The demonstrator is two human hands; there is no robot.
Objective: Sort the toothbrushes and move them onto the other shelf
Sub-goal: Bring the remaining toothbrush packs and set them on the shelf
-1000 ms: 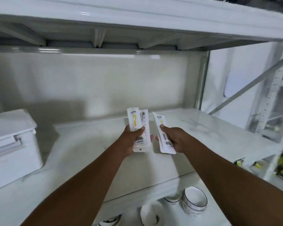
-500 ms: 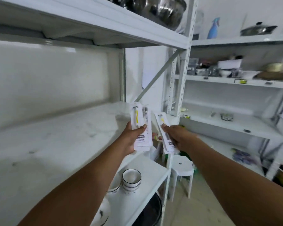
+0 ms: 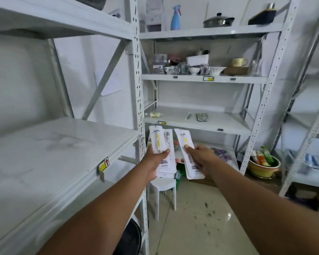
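We are carrying the packets at the centre of the frame. Our left hand (image 3: pixel 156 163) is gripping two overlapped toothbrush packets (image 3: pixel 162 153), thumb pressing across their fronts; our right hand (image 3: pixel 199 161) is pinching a single toothbrush packet (image 3: pixel 189 155) near its middle, yellow brush showing. We are keeping the two groups apart so the sort holds, and clear of the white stool (image 3: pixel 163 186) below. Beyond, right of centre, the far shelf (image 3: pixel 228 122) is already holding a few small packets (image 3: pixel 202 116); we are judging it the landing spot, best reached by laying each group flat, apart.
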